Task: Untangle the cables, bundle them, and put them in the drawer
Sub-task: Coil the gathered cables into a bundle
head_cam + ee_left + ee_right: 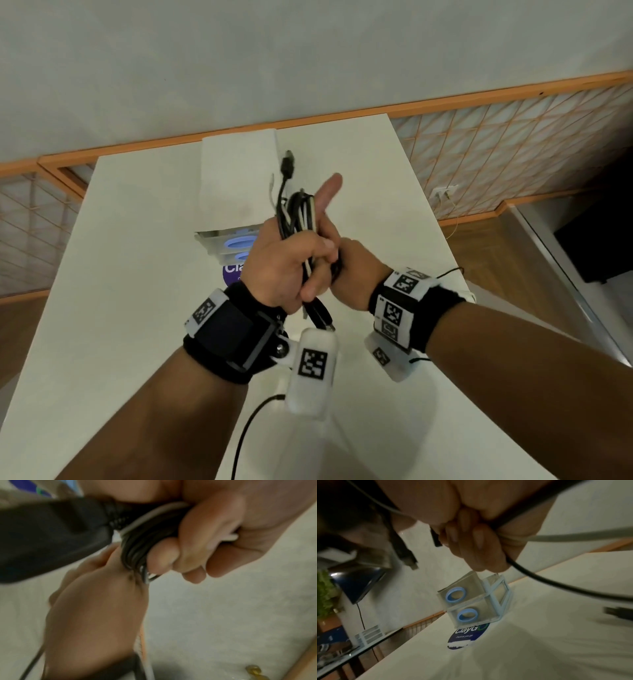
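Note:
A bundle of black and white cables (299, 214) is held upright above the white table (130, 308). My left hand (284, 270) grips its middle, fingers curled round the strands (135, 547). My right hand (346, 270) presses against the bundle from the right, and its index finger (329, 188) sticks up along the loops. In the right wrist view its other fingers (471, 540) curl round a black cable (539, 577) and a white cable (573, 536). A black plug (287, 164) pokes out above and another plug (323, 322) hangs below. Behind the hands stands the small translucent drawer unit (476, 599) with blue ring handles, both drawers closed.
A round purple "ClayGo" sticker (467, 635) lies on the table in front of the drawer unit. A thin black lead (246, 428) from the wrist gear trails over the near table. An orange-framed railing (496, 154) runs behind the table's far and right edges.

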### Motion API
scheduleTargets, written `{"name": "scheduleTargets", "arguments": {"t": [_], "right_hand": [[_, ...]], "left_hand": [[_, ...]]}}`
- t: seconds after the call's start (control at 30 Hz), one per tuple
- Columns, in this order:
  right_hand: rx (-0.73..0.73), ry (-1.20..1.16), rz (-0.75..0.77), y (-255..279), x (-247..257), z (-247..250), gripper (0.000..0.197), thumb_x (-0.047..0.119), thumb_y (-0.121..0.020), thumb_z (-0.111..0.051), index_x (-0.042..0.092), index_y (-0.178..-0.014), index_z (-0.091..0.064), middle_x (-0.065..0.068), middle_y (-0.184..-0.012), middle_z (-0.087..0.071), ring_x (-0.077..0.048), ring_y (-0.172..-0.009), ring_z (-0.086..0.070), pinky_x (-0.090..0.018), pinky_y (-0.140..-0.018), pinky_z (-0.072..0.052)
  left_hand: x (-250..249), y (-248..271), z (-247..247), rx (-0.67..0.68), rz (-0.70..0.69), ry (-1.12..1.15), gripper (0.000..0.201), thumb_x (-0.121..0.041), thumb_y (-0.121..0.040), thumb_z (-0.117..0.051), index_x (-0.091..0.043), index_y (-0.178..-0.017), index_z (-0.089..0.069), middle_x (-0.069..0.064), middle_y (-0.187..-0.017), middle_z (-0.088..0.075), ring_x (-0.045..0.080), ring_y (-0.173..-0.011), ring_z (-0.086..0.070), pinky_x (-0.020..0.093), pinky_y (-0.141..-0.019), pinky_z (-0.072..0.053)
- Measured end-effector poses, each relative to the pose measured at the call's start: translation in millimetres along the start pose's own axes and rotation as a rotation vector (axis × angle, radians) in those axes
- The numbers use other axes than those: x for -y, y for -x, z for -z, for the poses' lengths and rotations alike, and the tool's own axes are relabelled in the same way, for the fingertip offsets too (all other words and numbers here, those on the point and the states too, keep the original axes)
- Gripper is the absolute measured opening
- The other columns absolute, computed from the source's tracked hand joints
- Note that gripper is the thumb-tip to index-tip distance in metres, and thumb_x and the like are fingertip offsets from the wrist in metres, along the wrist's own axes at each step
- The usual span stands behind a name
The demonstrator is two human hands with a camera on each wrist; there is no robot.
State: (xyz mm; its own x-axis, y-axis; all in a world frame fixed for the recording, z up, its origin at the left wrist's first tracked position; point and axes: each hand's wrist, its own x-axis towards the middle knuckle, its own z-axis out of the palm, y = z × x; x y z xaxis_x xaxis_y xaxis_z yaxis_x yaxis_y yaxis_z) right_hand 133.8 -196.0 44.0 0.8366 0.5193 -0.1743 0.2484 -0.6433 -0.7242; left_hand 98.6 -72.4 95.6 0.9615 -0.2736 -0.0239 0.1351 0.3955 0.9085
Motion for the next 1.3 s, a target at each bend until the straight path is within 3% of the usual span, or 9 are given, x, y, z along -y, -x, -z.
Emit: {"name": "scheduleTargets", "arguments": {"t": [0.17, 0.33, 0.43, 0.57, 0.67, 0.8, 0.9, 1.17, 1.3], "right_hand": [[0.141, 0.087, 0.096, 9.0, 6.3, -6.7, 0.025, 0.016, -0.1, -0.039, 0.02, -0.076, -0.046, 0.0, -0.073, -0.054, -0.021, -0.067, -0.054, -0.036, -0.065, -0.044], [0.249, 0.223, 0.08, 13.9, 1.4, -9.8, 0.018, 0.012, -0.097, -0.041, 0.007, -0.091, -0.057, -0.008, -0.089, -0.063, -0.026, -0.079, -0.057, -0.04, -0.075, -0.049], [0.257, 0.16, 0.093, 19.7, 2.2, -1.5, 0.022, 0.02, -0.1, -0.046, 0.013, -0.083, -0.058, -0.001, -0.079, -0.062, -0.017, -0.074, -0.056, -0.034, -0.071, -0.046], [0.316, 0.048, 0.123, 23.5, 2.9, 24.6, 0.02, 0.021, -0.099, -0.052, 0.018, -0.084, -0.064, 0.013, -0.068, -0.056, 0.0, -0.064, -0.053, -0.017, -0.065, -0.039], [0.255, -0.016, 0.178, 21.6, -1.9, 39.0, 0.023, 0.019, -0.1, -0.05, 0.013, -0.088, -0.069, 0.012, -0.082, -0.07, 0.0, -0.08, -0.063, -0.016, -0.076, -0.045], [0.178, 0.0, 0.19, 19.1, -7.3, 49.5, 0.022, 0.025, -0.097, -0.056, 0.016, -0.078, -0.063, 0.005, -0.077, -0.065, -0.004, -0.067, -0.056, -0.02, -0.066, -0.043], [0.215, -0.163, 0.172, 18.6, -17.0, 64.2, 0.015, 0.021, -0.092, -0.062, 0.021, -0.077, -0.062, -0.003, -0.09, -0.072, -0.015, -0.086, -0.067, -0.034, -0.079, -0.052], [-0.006, -0.168, 0.213, 7.1, -22.2, 59.7, 0.02, 0.015, -0.101, -0.048, 0.008, -0.085, -0.057, 0.021, -0.072, -0.069, 0.004, -0.081, -0.071, -0.01, -0.07, -0.044], [-0.023, -0.107, 0.248, 0.2, -28.3, 55.9, 0.024, 0.021, -0.102, -0.047, 0.005, -0.086, -0.056, 0.01, -0.077, -0.067, 0.003, -0.081, -0.07, -0.016, -0.07, -0.047]], "left_hand": [[9.7, -14.0, 11.4, -0.267, -0.072, -0.327, 0.016, -0.002, -0.08, -0.056, 0.014, -0.078, -0.059, 0.003, -0.149, -0.049, 0.02, -0.025, -0.041, 0.024, -0.037, -0.028], [32.0, -25.0, 26.6, -0.393, 0.014, -0.685, 0.021, -0.005, -0.091, -0.057, 0.016, -0.092, -0.059, -0.051, -0.095, -0.054, 0.029, -0.047, -0.056, 0.029, -0.045, -0.045], [42.5, -19.6, 35.0, -0.398, 0.044, -0.946, 0.039, -0.028, -0.093, -0.064, -0.008, -0.127, -0.061, -0.026, -0.064, -0.058, 0.019, -0.072, -0.066, 0.016, -0.066, -0.047], [49.7, -5.0, 36.0, -0.274, 0.086, -0.875, 0.03, -0.058, -0.092, -0.048, -0.041, -0.115, -0.057, 0.019, -0.099, -0.074, 0.006, -0.051, -0.057, 0.018, -0.059, -0.047], [51.1, 5.6, 26.5, -0.123, 0.152, -0.598, 0.045, -0.055, -0.088, -0.051, -0.035, -0.128, -0.054, 0.006, -0.059, -0.067, 0.013, -0.04, -0.052, 0.026, -0.053, -0.047], [47.2, 8.5, 23.6, -0.01, 0.21, -0.663, 0.011, -0.006, -0.074, -0.075, -0.013, -0.072, -0.067, 0.008, -0.05, -0.059, 0.02, -0.039, -0.051, 0.028, -0.053, -0.046], [48.2, 10.7, 28.0, -0.094, 0.242, -0.598, 0.018, -0.009, -0.068, -0.065, -0.009, -0.051, -0.061, 0.016, -0.051, -0.061, 0.026, -0.036, -0.048, 0.025, -0.045, -0.039], [46.0, 17.0, 8.3, -0.051, 0.233, -0.332, 0.035, -0.016, -0.075, -0.063, -0.027, -0.107, -0.069, 0.021, -0.056, -0.059, 0.023, -0.029, -0.037, 0.018, -0.038, -0.032], [39.9, 18.3, 13.9, -0.025, 0.256, -0.304, 0.036, -0.01, -0.07, -0.06, 0.016, -0.094, -0.063, 0.012, -0.071, -0.072, 0.022, -0.03, -0.035, 0.018, -0.037, -0.03]]}}
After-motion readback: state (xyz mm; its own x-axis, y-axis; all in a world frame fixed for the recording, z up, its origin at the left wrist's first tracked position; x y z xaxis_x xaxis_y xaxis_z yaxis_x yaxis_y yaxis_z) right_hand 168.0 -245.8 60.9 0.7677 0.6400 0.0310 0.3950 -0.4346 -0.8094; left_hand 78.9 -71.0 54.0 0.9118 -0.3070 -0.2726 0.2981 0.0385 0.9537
